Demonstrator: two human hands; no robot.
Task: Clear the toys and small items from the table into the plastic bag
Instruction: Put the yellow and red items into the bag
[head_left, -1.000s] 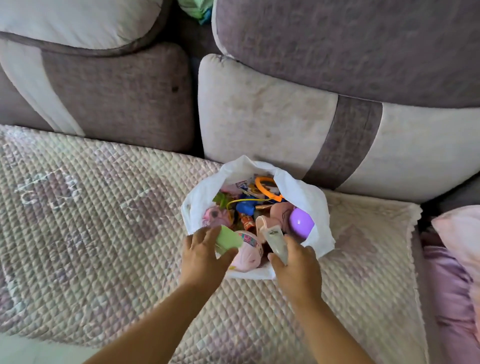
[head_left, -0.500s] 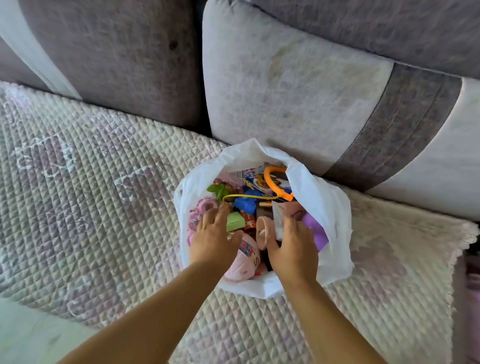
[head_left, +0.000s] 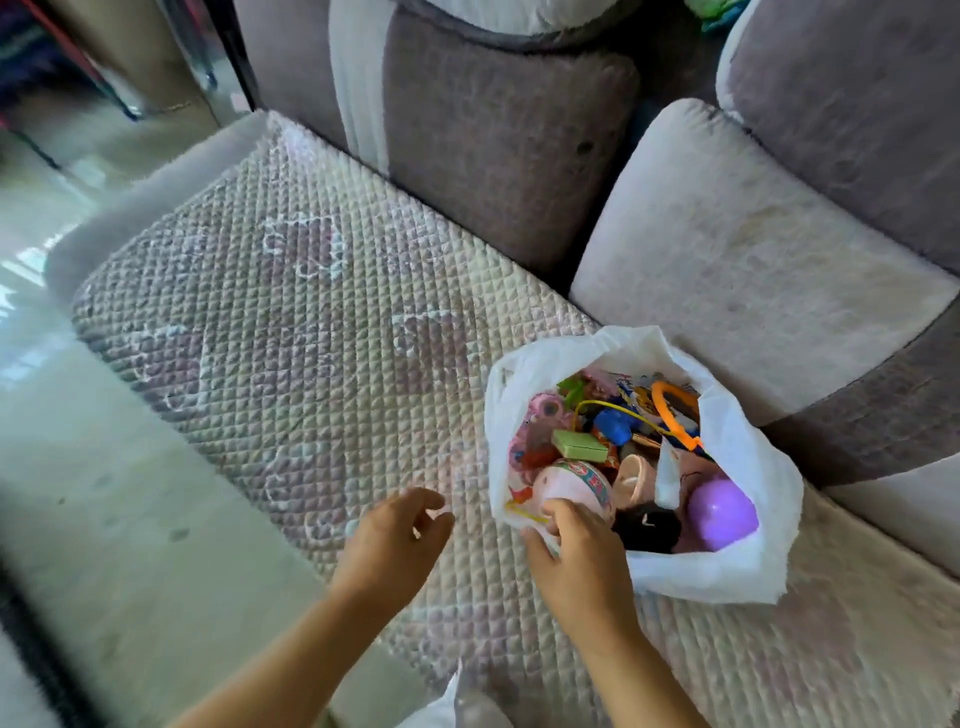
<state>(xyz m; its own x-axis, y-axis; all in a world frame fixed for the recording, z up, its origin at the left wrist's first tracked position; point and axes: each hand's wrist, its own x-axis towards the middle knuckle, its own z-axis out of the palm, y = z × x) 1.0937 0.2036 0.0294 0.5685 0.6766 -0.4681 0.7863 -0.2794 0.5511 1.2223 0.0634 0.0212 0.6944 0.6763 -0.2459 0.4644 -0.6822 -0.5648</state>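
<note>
A white plastic bag (head_left: 727, 566) stands open on the quilted sofa cover (head_left: 291, 332), full of toys. Inside I see a green box (head_left: 579, 446), a pink ball (head_left: 571, 483), a purple egg (head_left: 719, 512), an orange ring (head_left: 670, 410) and a pale tube (head_left: 666, 478). My right hand (head_left: 576, 561) is at the bag's near rim, its fingers curled and pinching the plastic beside the pink ball. My left hand (head_left: 395, 540) hovers over the quilt just left of the bag, fingers loose and holding nothing.
Grey and cream sofa cushions (head_left: 753, 260) rise behind and to the right of the bag. The pale floor (head_left: 104, 493) runs along the seat's left edge. A scrap of white plastic (head_left: 452, 706) shows at the bottom edge.
The green box and the pale tube have left my hands and lie in the bag. My left hand drew out to the left; my right moved to the bag's rim. The view swung left.
</note>
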